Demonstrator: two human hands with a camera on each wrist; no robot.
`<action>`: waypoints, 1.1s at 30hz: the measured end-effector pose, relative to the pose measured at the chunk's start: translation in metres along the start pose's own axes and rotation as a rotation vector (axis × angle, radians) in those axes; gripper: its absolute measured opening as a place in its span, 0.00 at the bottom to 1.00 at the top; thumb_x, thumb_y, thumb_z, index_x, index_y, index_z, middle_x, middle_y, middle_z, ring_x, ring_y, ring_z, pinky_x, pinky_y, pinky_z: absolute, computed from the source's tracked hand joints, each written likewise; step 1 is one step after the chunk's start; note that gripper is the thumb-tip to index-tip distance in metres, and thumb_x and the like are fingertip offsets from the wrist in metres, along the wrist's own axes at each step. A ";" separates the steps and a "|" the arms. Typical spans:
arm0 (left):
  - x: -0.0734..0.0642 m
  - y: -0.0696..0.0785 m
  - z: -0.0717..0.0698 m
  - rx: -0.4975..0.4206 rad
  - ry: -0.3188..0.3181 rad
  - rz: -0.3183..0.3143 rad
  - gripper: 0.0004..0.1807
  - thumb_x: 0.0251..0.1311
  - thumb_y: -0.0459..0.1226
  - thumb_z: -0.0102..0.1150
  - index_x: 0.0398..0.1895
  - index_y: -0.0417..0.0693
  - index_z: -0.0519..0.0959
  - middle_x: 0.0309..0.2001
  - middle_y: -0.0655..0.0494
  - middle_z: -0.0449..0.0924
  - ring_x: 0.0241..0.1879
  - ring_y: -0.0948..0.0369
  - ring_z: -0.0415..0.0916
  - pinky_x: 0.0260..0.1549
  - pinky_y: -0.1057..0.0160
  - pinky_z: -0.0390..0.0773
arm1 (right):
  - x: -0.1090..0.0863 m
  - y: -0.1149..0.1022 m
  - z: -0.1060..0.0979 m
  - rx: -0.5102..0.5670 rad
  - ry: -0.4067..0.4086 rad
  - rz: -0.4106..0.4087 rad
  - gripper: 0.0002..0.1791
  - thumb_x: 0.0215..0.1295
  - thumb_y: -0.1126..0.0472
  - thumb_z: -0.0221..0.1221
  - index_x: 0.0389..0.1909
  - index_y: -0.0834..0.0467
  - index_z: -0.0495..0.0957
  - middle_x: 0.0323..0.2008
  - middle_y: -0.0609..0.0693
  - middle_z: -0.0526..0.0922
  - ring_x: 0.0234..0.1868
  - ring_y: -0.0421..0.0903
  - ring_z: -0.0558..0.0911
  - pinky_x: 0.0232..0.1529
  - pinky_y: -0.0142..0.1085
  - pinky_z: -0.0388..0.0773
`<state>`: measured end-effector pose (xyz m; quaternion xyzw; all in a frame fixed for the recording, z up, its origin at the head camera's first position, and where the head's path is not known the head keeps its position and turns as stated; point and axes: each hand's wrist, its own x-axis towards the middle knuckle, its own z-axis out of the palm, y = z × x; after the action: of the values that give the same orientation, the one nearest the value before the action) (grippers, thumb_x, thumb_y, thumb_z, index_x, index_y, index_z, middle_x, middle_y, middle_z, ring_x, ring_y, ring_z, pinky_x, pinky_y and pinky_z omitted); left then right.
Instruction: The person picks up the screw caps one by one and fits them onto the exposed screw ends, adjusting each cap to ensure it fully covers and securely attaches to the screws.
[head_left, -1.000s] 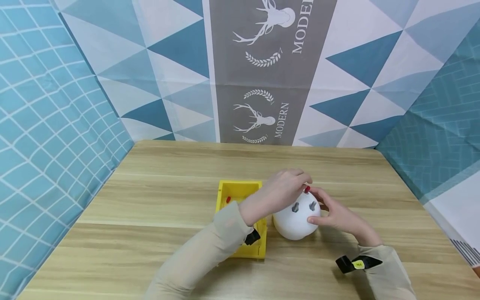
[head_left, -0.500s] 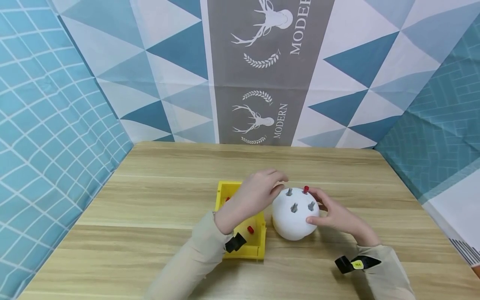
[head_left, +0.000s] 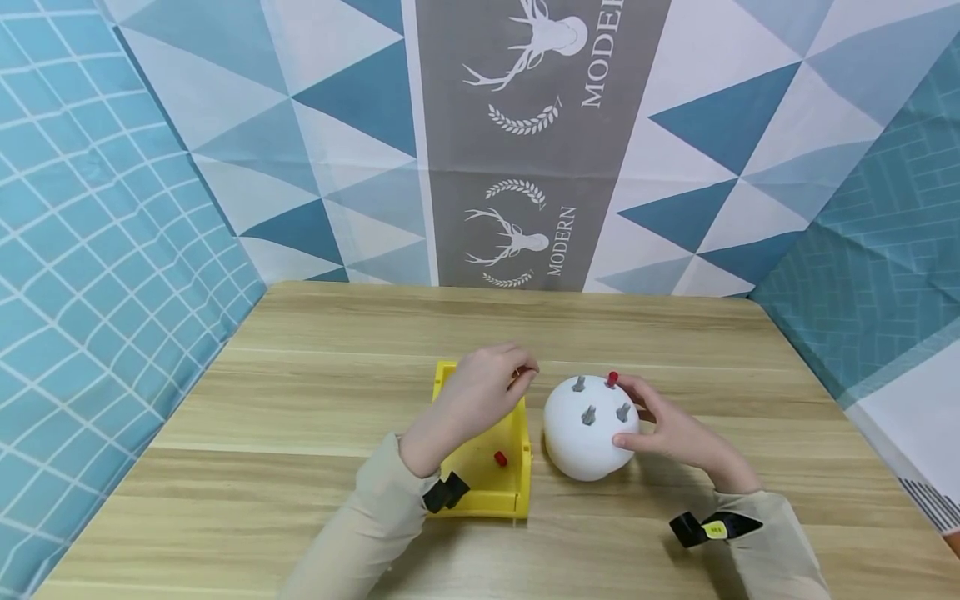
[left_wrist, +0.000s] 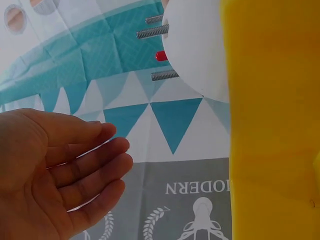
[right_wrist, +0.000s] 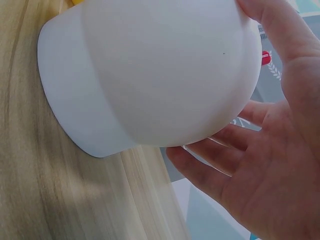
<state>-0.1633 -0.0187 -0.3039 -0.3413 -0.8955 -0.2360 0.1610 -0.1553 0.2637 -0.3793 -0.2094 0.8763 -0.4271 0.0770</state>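
A white dome-shaped body (head_left: 577, 450) stands on the table, with several threaded metal studs (left_wrist: 152, 32) jutting from its top. One stud wears a red cap (head_left: 612, 379). My right hand (head_left: 667, 427) holds the dome from the right, thumb on the near side and fingers round the far side; in the right wrist view the fingertips touch its curved wall. My left hand (head_left: 480, 387) hovers over the yellow tray (head_left: 523, 475), left of the dome. In the left wrist view its fingers are loosely bent and nothing lies between them.
Inside the tray lies a loose red cap (head_left: 500, 458); my left hand and forearm cover part of the tray. The wooden table (head_left: 300, 400) ends at a patterned cloth backdrop (head_left: 510, 208). Blue tiled cloth (head_left: 112, 250) hangs at the left.
My left hand has left the red cap on the far stud and moved left, away from the dome to above the tray. The right hand and dome have stayed in place.
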 end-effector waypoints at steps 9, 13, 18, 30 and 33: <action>-0.007 -0.007 0.002 0.000 -0.062 -0.044 0.06 0.58 0.35 0.54 0.29 0.48 0.81 0.29 0.60 0.79 0.25 0.67 0.70 0.26 0.73 0.71 | 0.000 0.001 0.001 0.008 -0.009 0.010 0.40 0.50 0.55 0.66 0.62 0.54 0.56 0.58 0.57 0.65 0.59 0.64 0.64 0.51 0.57 0.69; -0.008 -0.011 0.006 0.053 -0.145 -0.058 0.07 0.58 0.35 0.54 0.28 0.48 0.82 0.27 0.60 0.77 0.24 0.67 0.68 0.25 0.73 0.70 | -0.001 0.002 0.001 0.009 -0.005 0.007 0.40 0.50 0.55 0.66 0.62 0.54 0.56 0.58 0.58 0.65 0.59 0.65 0.65 0.50 0.57 0.69; -0.011 -0.014 0.012 0.086 -0.238 -0.077 0.07 0.57 0.35 0.54 0.26 0.48 0.81 0.23 0.60 0.76 0.22 0.67 0.67 0.24 0.71 0.70 | 0.000 0.003 0.001 0.007 -0.007 0.002 0.40 0.51 0.55 0.66 0.62 0.53 0.56 0.58 0.57 0.65 0.59 0.64 0.65 0.50 0.57 0.69; -0.020 -0.014 0.025 0.155 -0.370 -0.104 0.19 0.55 0.34 0.56 0.10 0.51 0.62 0.12 0.62 0.55 0.15 0.67 0.53 0.15 0.71 0.54 | 0.001 0.000 -0.001 -0.001 -0.002 -0.002 0.40 0.50 0.55 0.66 0.62 0.54 0.56 0.58 0.57 0.65 0.59 0.64 0.65 0.51 0.59 0.67; -0.021 -0.015 0.027 0.130 -0.389 -0.128 0.21 0.55 0.35 0.56 0.09 0.52 0.61 0.12 0.62 0.55 0.14 0.67 0.53 0.14 0.71 0.54 | 0.001 -0.001 -0.001 0.005 -0.007 -0.003 0.40 0.50 0.55 0.66 0.62 0.54 0.56 0.57 0.57 0.65 0.58 0.64 0.65 0.50 0.59 0.68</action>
<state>-0.1616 -0.0251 -0.3408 -0.3116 -0.9429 -0.1174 -0.0083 -0.1561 0.2637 -0.3782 -0.2121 0.8746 -0.4285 0.0799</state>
